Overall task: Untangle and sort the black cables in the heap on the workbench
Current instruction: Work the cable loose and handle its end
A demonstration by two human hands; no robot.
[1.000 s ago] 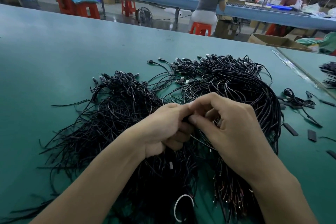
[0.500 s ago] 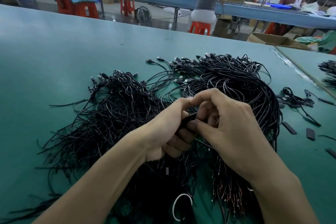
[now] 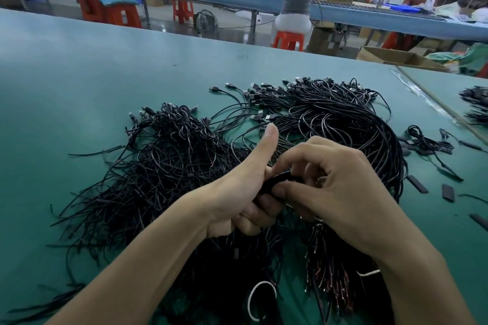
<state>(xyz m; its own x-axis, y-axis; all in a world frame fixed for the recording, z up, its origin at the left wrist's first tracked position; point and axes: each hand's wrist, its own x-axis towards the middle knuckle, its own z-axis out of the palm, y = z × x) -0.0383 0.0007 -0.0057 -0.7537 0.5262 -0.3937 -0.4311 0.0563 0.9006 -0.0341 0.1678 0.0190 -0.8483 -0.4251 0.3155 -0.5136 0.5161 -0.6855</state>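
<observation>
Across the green workbench point(image 3: 79, 87) the heap of black cables point(image 3: 171, 179) lies in two broad swirls, unsorted, with the person's hands over its near middle. The left hand point(image 3: 237, 198) curls its fingers under a small black bundle point(image 3: 280, 178). The right hand point(image 3: 343, 192) pinches the same bundle between thumb and fingertips. Change noted: the left thumb point(image 3: 266, 142), pressed against the right fingers half a second ago, now stands straight up, clear of the bundle. Judgement: the grip is being reset to work one cable loose, and sorting has barely begun.
</observation>
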